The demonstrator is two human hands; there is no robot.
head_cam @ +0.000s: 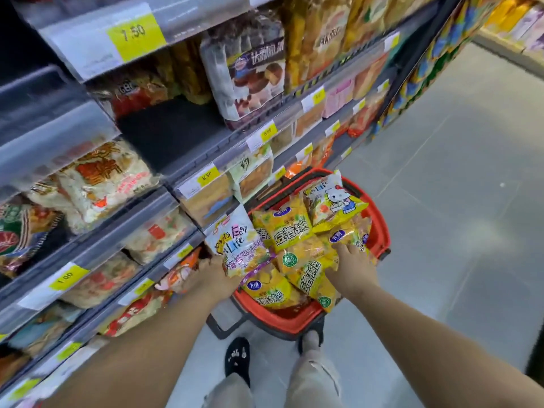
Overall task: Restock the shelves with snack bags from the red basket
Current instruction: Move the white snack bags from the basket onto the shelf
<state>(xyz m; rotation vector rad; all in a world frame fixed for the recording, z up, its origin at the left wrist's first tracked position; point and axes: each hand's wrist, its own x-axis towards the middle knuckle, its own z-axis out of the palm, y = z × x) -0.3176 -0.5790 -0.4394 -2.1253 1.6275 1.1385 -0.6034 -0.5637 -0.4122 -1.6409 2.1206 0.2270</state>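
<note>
Digging into red plastic basket (294, 320) on floor beside grey metal shelves (188, 163), heaped with glossy yellow snack bags (291, 231). Gripping white-purple snack bag (238, 242) by lower edge with left hand (216, 279); laying right hand (353, 267) on yellow bags, finger hold unclear. Probably light, puffy, slippery, crushable; best pinched at top seam.
</note>
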